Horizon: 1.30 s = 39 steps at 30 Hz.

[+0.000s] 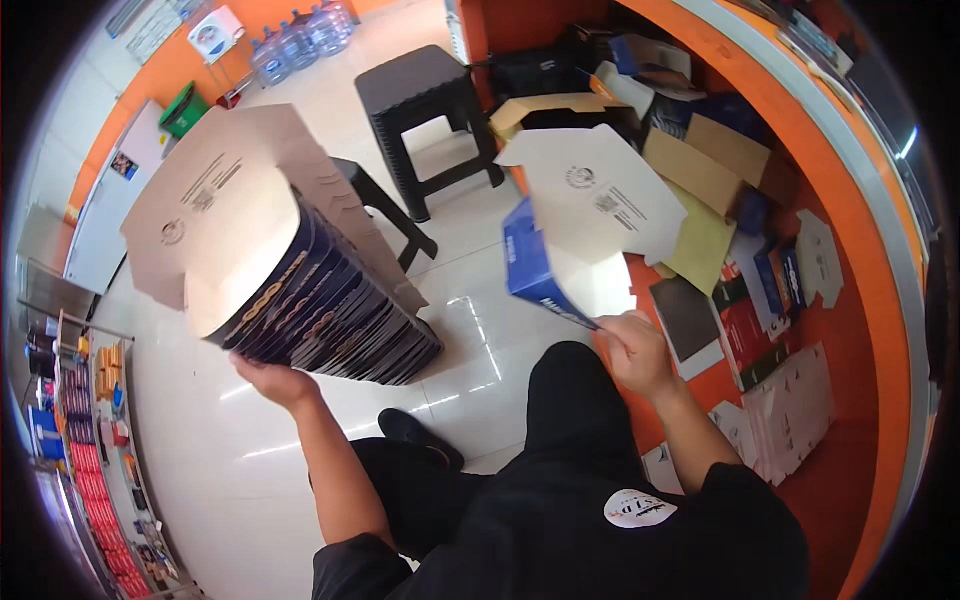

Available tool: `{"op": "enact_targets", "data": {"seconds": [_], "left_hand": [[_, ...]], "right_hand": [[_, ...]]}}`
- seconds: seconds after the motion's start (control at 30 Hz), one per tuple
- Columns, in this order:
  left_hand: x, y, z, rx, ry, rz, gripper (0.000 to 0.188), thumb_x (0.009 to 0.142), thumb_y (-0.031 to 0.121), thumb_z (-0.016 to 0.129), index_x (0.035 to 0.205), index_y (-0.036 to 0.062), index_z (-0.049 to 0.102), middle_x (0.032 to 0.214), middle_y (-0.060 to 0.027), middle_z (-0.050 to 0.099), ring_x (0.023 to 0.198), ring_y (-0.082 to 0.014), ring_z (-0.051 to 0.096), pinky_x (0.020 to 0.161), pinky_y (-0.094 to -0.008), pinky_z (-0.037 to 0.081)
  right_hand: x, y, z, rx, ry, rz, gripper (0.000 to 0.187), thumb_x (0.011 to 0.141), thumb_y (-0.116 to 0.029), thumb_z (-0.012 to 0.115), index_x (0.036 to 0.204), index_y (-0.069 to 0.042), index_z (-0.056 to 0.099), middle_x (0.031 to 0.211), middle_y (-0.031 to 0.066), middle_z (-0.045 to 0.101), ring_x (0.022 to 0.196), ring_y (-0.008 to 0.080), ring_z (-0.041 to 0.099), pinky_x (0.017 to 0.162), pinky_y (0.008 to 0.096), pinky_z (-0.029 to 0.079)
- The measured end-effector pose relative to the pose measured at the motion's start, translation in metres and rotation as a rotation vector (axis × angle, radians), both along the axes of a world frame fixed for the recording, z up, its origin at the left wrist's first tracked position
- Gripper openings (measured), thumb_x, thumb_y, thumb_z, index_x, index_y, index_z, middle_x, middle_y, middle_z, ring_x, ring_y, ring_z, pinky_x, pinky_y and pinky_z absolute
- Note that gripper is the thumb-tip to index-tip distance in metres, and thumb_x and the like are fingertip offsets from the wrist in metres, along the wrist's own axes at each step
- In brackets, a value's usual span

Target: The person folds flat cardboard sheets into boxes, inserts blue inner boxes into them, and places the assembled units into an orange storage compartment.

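A tall stack of nested blue paper food boxes (pixel 330 300) leans at the left, with pale inner faces and wide cardboard flaps spread at the top. My left hand (pixel 275 382) grips the stack's near lower rim, its fingertips partly hidden beneath. To the right, a single blue paper food box (pixel 540 262) stands open, its white inside and large printed flap tilted away from me. My right hand (pixel 640 352) pinches this box by its near corner, thumb and fingers closed. The single box is apart from the stack.
Dark plastic stools (pixel 420 85) stand ahead on the tiled floor. On the right, an orange compartment (pixel 840 400) holds loose cartons and flattened cardboard (pixel 705 160). A shelf of packaged goods (pixel 90 450) runs along the left. Water bottles (pixel 300 42) and a green bin (pixel 184 110) are far off.
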<state>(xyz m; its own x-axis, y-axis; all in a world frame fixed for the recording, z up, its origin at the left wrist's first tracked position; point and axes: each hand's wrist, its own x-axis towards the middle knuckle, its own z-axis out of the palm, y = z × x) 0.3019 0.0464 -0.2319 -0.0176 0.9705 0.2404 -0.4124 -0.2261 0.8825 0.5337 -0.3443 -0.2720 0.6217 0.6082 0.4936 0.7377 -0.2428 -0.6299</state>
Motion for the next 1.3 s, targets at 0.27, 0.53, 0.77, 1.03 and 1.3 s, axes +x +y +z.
{"op": "enact_targets", "data": {"seconds": [0.27, 0.53, 0.77, 1.03, 1.3], "left_hand": [[-0.005, 0.014, 0.008, 0.156, -0.021, 0.040, 0.054, 0.110, 0.039, 0.022, 0.142, 0.0000, 0.041, 0.136, -0.0160, 0.056, 0.123, -0.0269, 0.054, 0.106, -0.0396, 0.044], [-0.002, 0.005, 0.057, 0.419, 0.138, 0.210, 0.056, 0.108, 0.039, 0.026, 0.148, -0.0003, 0.033, 0.144, -0.0189, 0.045, 0.132, -0.0292, 0.046, 0.110, -0.0419, 0.036], [0.000, 0.010, 0.060, 0.584, 0.310, 0.239, 0.050, 0.105, 0.033, 0.043, 0.140, -0.0026, 0.048, 0.133, -0.0149, 0.050, 0.122, -0.0243, 0.049, 0.107, -0.0376, 0.037], [-0.013, 0.009, 0.066, 0.601, 0.507, 0.278, 0.039, 0.101, 0.028, 0.052, 0.130, 0.0035, 0.059, 0.131, -0.0125, 0.051, 0.120, -0.0246, 0.049, 0.105, -0.0371, 0.037], [-0.028, 0.007, 0.084, 0.754, 0.576, 0.204, 0.027, 0.094, 0.024, 0.058, 0.103, 0.0017, 0.070, 0.126, -0.0174, 0.061, 0.119, -0.0322, 0.054, 0.103, -0.0417, 0.041]], "right_hand": [[-0.001, 0.076, 0.023, 0.183, -0.212, 0.323, 0.027, 0.075, 0.013, 0.062, 0.096, -0.001, 0.072, 0.093, 0.0098, 0.075, 0.081, 0.0252, 0.069, 0.076, 0.0355, 0.050], [-0.005, 0.127, 0.091, 0.312, -0.329, 0.413, 0.035, 0.069, 0.015, 0.063, 0.099, -0.001, 0.072, 0.093, 0.0104, 0.074, 0.083, 0.0268, 0.069, 0.078, 0.0366, 0.050], [-0.004, 0.155, 0.124, 0.175, -0.683, 0.246, 0.039, 0.070, 0.011, 0.062, 0.103, -0.006, 0.073, 0.097, 0.0043, 0.073, 0.089, 0.0213, 0.066, 0.097, 0.0484, 0.042], [-0.001, 0.172, 0.123, 0.357, -0.529, 0.366, 0.039, 0.067, 0.015, 0.065, 0.101, -0.001, 0.072, 0.095, 0.0111, 0.072, 0.089, 0.0266, 0.067, 0.091, 0.0457, 0.049], [-0.002, 0.193, 0.144, 0.590, 0.064, 0.502, 0.015, 0.091, 0.001, 0.071, 0.106, 0.004, 0.068, 0.098, 0.0052, 0.069, 0.086, 0.0097, 0.060, 0.075, 0.0222, 0.047]]}}
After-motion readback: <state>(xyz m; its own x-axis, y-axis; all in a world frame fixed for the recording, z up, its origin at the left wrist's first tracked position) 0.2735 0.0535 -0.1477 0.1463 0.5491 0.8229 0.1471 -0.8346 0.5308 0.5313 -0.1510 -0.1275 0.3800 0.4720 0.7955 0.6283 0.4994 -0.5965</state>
